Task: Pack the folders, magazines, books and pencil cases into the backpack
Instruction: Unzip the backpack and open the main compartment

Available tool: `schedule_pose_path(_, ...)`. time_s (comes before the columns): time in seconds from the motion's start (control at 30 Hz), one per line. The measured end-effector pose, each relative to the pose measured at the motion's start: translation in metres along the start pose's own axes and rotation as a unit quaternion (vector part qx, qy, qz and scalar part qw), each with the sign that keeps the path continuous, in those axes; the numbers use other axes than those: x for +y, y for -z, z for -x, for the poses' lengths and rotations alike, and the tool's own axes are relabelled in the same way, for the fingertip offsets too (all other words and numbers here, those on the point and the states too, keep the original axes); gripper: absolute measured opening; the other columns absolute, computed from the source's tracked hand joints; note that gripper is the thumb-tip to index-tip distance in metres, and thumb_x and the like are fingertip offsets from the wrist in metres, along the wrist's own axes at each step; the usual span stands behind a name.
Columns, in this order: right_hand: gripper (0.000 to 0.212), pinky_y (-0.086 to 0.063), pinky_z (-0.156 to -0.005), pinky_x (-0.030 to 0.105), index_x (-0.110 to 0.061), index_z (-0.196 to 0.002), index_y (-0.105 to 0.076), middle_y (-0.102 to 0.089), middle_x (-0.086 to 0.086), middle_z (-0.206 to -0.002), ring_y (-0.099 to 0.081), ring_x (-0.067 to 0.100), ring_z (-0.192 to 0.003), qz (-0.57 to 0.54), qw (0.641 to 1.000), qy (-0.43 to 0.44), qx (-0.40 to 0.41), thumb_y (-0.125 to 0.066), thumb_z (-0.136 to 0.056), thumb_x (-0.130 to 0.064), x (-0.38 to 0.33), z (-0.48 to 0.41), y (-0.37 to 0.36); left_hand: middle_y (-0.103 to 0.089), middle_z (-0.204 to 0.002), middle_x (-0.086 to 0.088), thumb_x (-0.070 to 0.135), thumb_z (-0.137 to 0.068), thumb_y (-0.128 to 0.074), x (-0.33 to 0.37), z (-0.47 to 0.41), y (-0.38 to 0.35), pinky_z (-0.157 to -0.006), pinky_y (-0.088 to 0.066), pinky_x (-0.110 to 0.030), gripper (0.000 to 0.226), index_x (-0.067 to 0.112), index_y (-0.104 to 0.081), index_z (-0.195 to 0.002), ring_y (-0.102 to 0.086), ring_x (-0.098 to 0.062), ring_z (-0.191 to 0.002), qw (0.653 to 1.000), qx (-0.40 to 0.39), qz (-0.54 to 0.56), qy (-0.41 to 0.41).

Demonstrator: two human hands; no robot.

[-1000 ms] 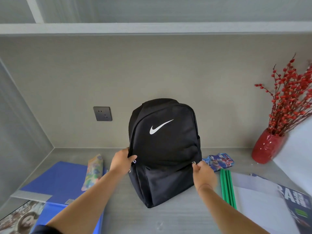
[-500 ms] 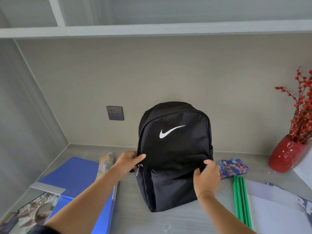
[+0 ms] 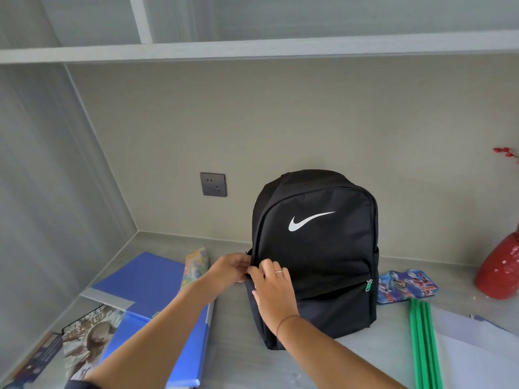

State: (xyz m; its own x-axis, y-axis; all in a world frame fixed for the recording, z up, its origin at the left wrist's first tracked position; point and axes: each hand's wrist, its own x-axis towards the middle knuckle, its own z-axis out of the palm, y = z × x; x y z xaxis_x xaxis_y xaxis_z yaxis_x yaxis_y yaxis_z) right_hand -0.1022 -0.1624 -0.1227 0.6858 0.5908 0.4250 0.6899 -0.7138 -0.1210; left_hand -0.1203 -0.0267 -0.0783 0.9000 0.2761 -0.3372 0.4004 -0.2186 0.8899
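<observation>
A black backpack point(image 3: 323, 248) with a white swoosh stands upright against the back wall, zipped shut. My left hand point(image 3: 229, 268) grips its left edge at the zipper. My right hand point(image 3: 273, 287) lies across the lower left front, fingers pinching at the same spot. Blue folders point(image 3: 146, 279) lie to the left, with a colourful pencil case point(image 3: 195, 265) beside them and a magazine point(image 3: 84, 341) at the near left. A blue printed pencil case point(image 3: 407, 286) lies right of the backpack. Clear folders with green spines point(image 3: 424, 343) are at the near right.
A red vase point(image 3: 502, 270) with red berry branches stands at the far right. A dark wall socket point(image 3: 213, 184) is on the back wall. A shelf point(image 3: 252, 49) runs overhead. A side wall closes off the left.
My right hand has crossed from the backpack's right side to its left edge, joining the left hand at the zipper. The view has shifted left.
</observation>
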Motion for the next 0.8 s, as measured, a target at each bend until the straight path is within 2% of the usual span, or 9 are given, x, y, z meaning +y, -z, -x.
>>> schedule_pose_path(0.13,0.039,-0.044,-0.061,0.028,-0.028,-0.092,-0.062,-0.052,-0.005,-0.08,-0.052,0.018,-0.069,0.047,0.995,0.079,0.025,-0.081,-0.057,-0.024,0.011,0.001,-0.003,-0.062,-0.098,-0.014,-0.022,-0.084,-0.036,0.0,-0.003,-0.002,-0.074,-0.048,-0.019,0.045,-0.005,-0.054,-0.122,-0.057,-0.021,-0.097,1.0,0.001,-0.014,-0.013)
schedule_pose_path(0.2,0.023,-0.04,-0.06,0.028,-0.026,-0.078,-0.063,-0.05,-0.005,-0.072,-0.05,0.018,-0.065,0.051,0.992,0.102,0.053,-0.078,-0.062,-0.018,0.014,-0.004,-0.002,-0.062,-0.095,-0.01,-0.022,-0.085,-0.037,-0.001,-0.003,-0.003,-0.068,-0.049,-0.014,0.043,-0.005,-0.054,-0.121,-0.059,-0.019,-0.092,1.0,-0.007,-0.018,-0.022)
schedule_pose_path(0.27,0.019,-0.031,-0.061,0.027,-0.024,-0.064,-0.06,-0.047,-0.005,-0.064,-0.047,0.018,-0.061,0.054,0.989,0.115,0.08,-0.074,-0.064,-0.011,0.015,-0.012,0.001,-0.061,-0.1,-0.014,-0.021,-0.085,-0.039,-0.004,-0.002,-0.002,-0.063,-0.049,-0.01,0.042,-0.005,-0.054,-0.121,-0.059,-0.019,-0.093,0.999,-0.005,-0.027,-0.036)
schedule_pose_path(0.33,0.022,-0.025,-0.061,0.027,-0.022,-0.057,-0.056,-0.046,-0.005,-0.057,-0.046,0.018,-0.057,0.057,0.985,0.128,0.097,-0.072,-0.065,-0.01,0.015,-0.018,0.003,-0.06,-0.099,-0.014,-0.023,-0.083,-0.042,-0.009,-0.002,-0.001,-0.06,-0.048,-0.008,0.041,-0.005,-0.054,-0.118,-0.062,-0.011,-0.083,0.997,-0.007,-0.045,-0.061)
schedule_pose_path(0.4,0.02,-0.026,-0.062,0.026,-0.023,-0.055,-0.056,-0.049,-0.006,-0.052,-0.049,0.016,-0.052,0.063,0.985,0.131,0.097,-0.067,-0.069,-0.014,0.016,-0.02,0.007,-0.062,-0.09,-0.008,-0.021,-0.077,-0.051,-0.014,-0.002,-0.002,-0.063,-0.046,-0.009,0.039,0.003,-0.058,-0.106,-0.062,0.0,-0.071,0.993,-0.011,-0.079,-0.085)
schedule_pose_path(0.5,0.016,-0.033,-0.06,0.024,-0.027,-0.056,-0.06,-0.053,-0.009,-0.048,-0.053,0.012,-0.049,0.061,0.989,0.103,0.089,-0.071,-0.067,-0.022,0.018,-0.028,0.016,-0.067,-0.08,0.0,0.009,-0.064,-0.074,-0.015,0.0,-0.014,-0.074,-0.053,-0.026,0.027,0.021,-0.061,-0.084,-0.064,-0.01,-0.075,0.984,0.023,-0.13,-0.118)
schedule_pose_path(0.57,0.015,-0.032,-0.061,0.024,-0.027,-0.058,-0.062,-0.055,-0.009,-0.048,-0.054,0.011,-0.05,0.043,0.99,0.073,0.109,-0.068,-0.071,-0.025,0.018,-0.037,0.028,-0.069,-0.078,0.001,0.023,-0.065,-0.076,-0.013,0.001,-0.024,-0.074,-0.052,-0.03,0.02,0.021,-0.062,-0.079,-0.066,-0.015,-0.078,0.973,0.087,-0.164,-0.136)
schedule_pose_path(0.67,0.017,-0.04,-0.062,0.027,-0.024,-0.065,-0.064,-0.058,-0.008,-0.054,-0.056,0.014,-0.055,-0.028,0.986,0.036,0.162,-0.058,-0.081,-0.023,0.022,-0.054,0.056,-0.065,-0.072,0.002,0.026,-0.077,-0.072,-0.016,-0.001,-0.031,-0.063,-0.043,-0.027,0.019,0.015,-0.057,-0.076,-0.061,-0.018,-0.071,0.959,0.151,-0.2,-0.131)
schedule_pose_path(0.8,0.011,-0.043,-0.066,0.03,-0.018,-0.072,-0.068,-0.064,-0.006,-0.06,-0.057,0.017,-0.058,-0.157,0.963,-0.058,0.211,-0.063,-0.082,-0.02,0.036,-0.082,0.099,-0.065,-0.073,0.003,0.027,-0.079,-0.07,-0.02,0.001,-0.023,-0.07,-0.049,-0.032,0.019,0.021,-0.054,-0.071,-0.065,-0.021,-0.078,0.96,0.149,-0.218,-0.092)
